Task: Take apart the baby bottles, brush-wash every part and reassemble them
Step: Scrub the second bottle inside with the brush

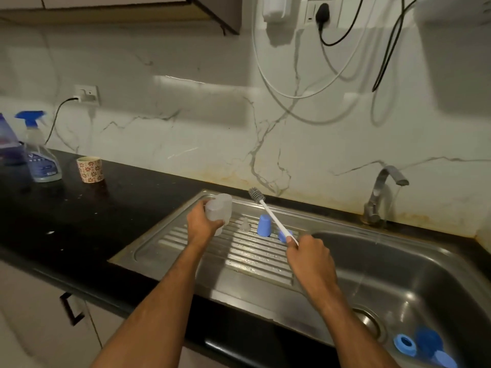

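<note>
Two bare forearms, sleeveless to the frame edge, no rings, watch or gloves.

Dim warm light, soft blur, curved edges

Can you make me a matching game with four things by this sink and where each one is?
Things:
1. bottle
2. brush
3. flowery cup
4. blue ring

Places:
A. on the black counter
B. down in the sink basin
C. in the left hand
D. in the right hand

Pairs: 1-C, 2-D, 3-A, 4-B
</note>
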